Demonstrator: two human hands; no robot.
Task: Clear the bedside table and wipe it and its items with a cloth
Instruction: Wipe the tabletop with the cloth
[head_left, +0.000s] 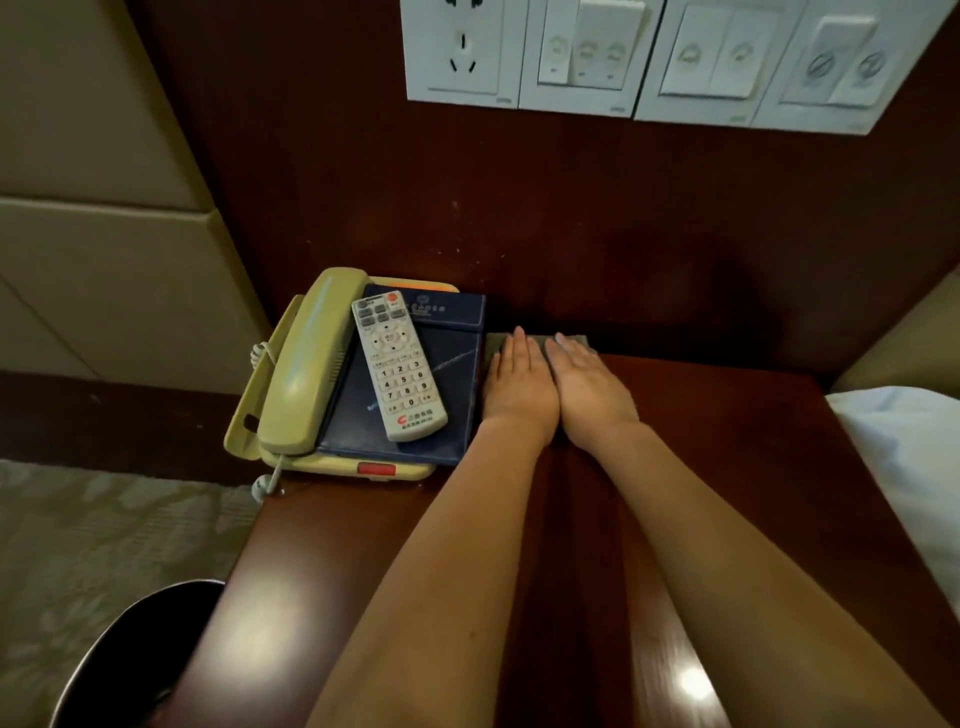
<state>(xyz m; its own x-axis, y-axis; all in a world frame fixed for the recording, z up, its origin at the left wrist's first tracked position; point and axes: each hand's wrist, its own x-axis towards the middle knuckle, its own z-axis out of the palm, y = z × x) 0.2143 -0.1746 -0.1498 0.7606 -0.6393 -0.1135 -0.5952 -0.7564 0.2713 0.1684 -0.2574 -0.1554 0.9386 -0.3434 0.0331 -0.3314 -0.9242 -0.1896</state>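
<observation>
The dark red wooden bedside table (727, 467) fills the lower middle. My left hand (517, 387) and my right hand (589, 387) lie flat side by side, palms down, pressing a grey cloth (579, 341) against the table near its back edge. Most of the cloth is hidden under the hands. At the table's left corner sits a cream telephone (306, 364). A dark blue folder (452, 374) lies on the phone, and a white remote control (397, 366) rests on the folder.
A dark wood wall panel rises behind the table, with white sockets and switches (649, 57) near the top. A padded beige headboard (104, 234) is on the left, white bedding (904, 457) on the right, and a dark round object (135, 654) at the lower left.
</observation>
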